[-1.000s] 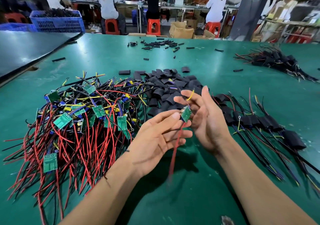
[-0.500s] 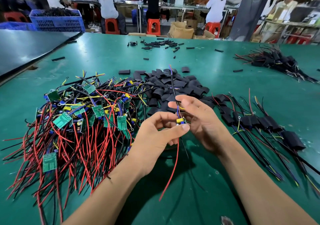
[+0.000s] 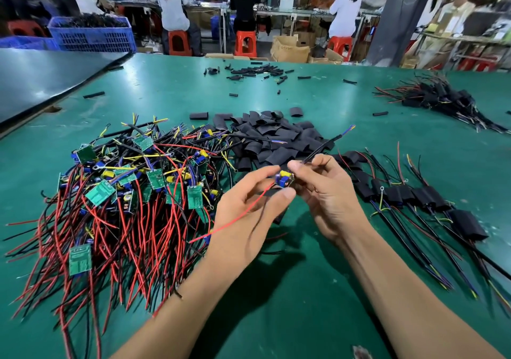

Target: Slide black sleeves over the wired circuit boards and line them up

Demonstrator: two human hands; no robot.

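Both hands hold one wired circuit board (image 3: pixel 284 179) above the green table (image 3: pixel 304 289). My left hand (image 3: pixel 249 214) pinches its near end between thumb and forefinger, and the red wire trails down to the left. My right hand (image 3: pixel 323 192) pinches the far end, where the black cable runs up and to the right. A heap of bare wired boards (image 3: pixel 121 192) lies to the left. Loose black sleeves (image 3: pixel 273 140) are piled behind the hands. Sleeved boards (image 3: pixel 409 195) lie in a row on the right.
A second bundle of sleeved boards (image 3: pixel 437 98) lies at the far right. Short black tube pieces (image 3: pixel 254 71) are scattered at the table's far side. A dark panel (image 3: pixel 47 79) covers the far left corner. People sit at benches beyond the table.
The board has turned in my hands: its black cable swung from pointing straight up to slanting up right, and the red wire now trails left over my left hand.
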